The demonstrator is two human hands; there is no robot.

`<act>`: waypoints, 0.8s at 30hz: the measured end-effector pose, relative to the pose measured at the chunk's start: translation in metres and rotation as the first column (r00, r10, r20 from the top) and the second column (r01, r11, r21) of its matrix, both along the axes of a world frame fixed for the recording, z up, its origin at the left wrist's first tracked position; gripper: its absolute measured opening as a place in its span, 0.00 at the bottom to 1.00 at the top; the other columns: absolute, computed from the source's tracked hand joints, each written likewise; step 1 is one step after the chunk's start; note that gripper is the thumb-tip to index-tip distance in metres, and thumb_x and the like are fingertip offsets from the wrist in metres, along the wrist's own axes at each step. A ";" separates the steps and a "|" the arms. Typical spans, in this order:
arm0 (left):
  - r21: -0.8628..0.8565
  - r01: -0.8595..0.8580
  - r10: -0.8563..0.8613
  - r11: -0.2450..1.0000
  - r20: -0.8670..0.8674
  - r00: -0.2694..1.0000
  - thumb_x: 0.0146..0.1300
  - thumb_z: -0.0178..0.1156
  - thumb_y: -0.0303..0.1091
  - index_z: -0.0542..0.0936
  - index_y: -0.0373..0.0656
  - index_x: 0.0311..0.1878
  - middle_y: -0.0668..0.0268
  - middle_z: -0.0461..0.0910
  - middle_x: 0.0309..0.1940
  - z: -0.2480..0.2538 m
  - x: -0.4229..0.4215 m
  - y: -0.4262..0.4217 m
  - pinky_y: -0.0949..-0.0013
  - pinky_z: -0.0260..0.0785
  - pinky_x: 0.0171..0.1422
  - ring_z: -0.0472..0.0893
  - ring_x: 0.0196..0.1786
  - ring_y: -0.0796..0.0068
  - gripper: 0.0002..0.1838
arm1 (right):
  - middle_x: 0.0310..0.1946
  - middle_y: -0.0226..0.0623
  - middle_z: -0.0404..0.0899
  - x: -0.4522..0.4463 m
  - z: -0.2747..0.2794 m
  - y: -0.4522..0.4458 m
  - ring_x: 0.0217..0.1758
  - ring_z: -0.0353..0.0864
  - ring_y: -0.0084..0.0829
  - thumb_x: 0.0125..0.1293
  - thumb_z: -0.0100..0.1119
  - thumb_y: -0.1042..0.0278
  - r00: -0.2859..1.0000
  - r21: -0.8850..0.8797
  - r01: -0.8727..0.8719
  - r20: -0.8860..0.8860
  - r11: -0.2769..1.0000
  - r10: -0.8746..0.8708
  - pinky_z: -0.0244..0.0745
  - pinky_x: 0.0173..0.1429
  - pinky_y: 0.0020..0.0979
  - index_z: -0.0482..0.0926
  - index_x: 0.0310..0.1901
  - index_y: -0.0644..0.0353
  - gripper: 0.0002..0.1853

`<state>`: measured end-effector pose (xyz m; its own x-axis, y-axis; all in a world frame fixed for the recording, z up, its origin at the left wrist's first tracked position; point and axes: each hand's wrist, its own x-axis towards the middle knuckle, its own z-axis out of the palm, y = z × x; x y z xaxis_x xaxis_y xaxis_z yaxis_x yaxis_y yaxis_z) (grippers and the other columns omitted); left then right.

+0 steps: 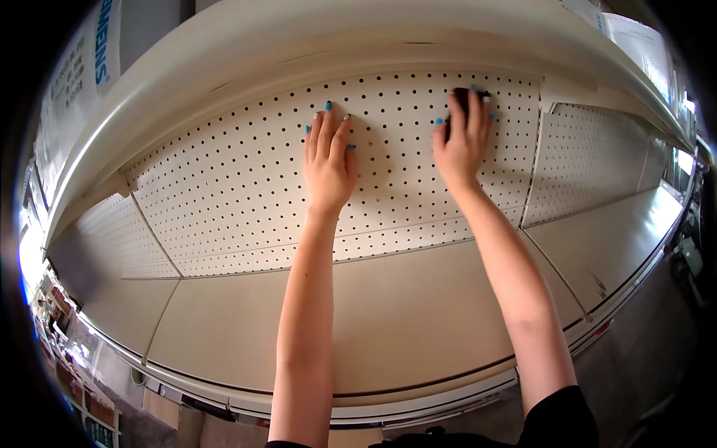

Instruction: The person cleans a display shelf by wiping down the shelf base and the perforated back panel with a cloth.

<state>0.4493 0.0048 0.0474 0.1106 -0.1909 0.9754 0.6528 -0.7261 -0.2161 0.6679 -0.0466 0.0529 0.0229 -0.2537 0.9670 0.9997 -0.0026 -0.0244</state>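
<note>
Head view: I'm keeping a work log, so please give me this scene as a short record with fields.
Left hand: bare, fingers upward at the perforated panel; contact unclear
Right hand: holding a dark item at the panel; identity unclear
Below: beige shelf
Above: curved beige ledge
Upper left: package with blue lettering

Cream perforated metal panel [403,172] mid-frame, behind flat beige metal lower shelf [411,321].
Left hand [327,166] before panel, upper centre. Right hand [459,153] upper right of centre, small black object [461,97] under fingers. Long cream upper shelf edge [358,37] spans frame top; white printed box [75,82] upper left.
</note>
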 end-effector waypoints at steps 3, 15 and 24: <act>-0.027 0.002 -0.002 1.000 -0.005 1.000 0.56 0.48 0.24 0.74 0.42 0.58 0.53 0.68 0.64 -0.001 -0.002 -0.001 0.48 0.57 0.70 0.65 0.67 0.47 0.24 | 0.63 0.46 0.65 -0.041 0.003 0.012 0.68 0.61 0.56 0.51 0.57 0.70 0.986 -0.042 -0.116 0.116 0.992 0.121 0.56 0.68 0.58 0.73 0.59 0.51 0.28; -0.009 0.066 -0.066 0.998 -0.045 0.997 0.59 0.48 0.25 0.69 0.35 0.59 0.50 0.67 0.65 -0.003 -0.010 0.000 0.50 0.57 0.70 0.65 0.68 0.45 0.23 | 0.55 0.37 0.74 -0.079 0.022 0.011 0.62 0.69 0.44 0.55 0.56 0.71 0.827 -0.141 -0.224 0.495 0.964 0.265 0.61 0.67 0.49 0.78 0.51 0.56 0.19; -0.032 0.029 -0.031 0.999 -0.066 0.997 0.59 0.52 0.26 0.68 0.37 0.60 0.50 0.65 0.66 -0.006 -0.008 0.003 0.48 0.54 0.71 0.63 0.69 0.47 0.23 | 0.60 0.38 0.71 0.075 0.018 -0.011 0.65 0.67 0.50 0.56 0.54 0.75 0.993 0.082 -0.109 0.042 0.991 0.106 0.64 0.66 0.51 0.74 0.58 0.49 0.25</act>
<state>0.4412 0.0073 0.0418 0.1700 -0.1647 0.9716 0.6153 -0.7524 -0.2352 0.7432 -0.0580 0.0711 0.0183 -0.3319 0.9431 0.9943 0.1054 0.0178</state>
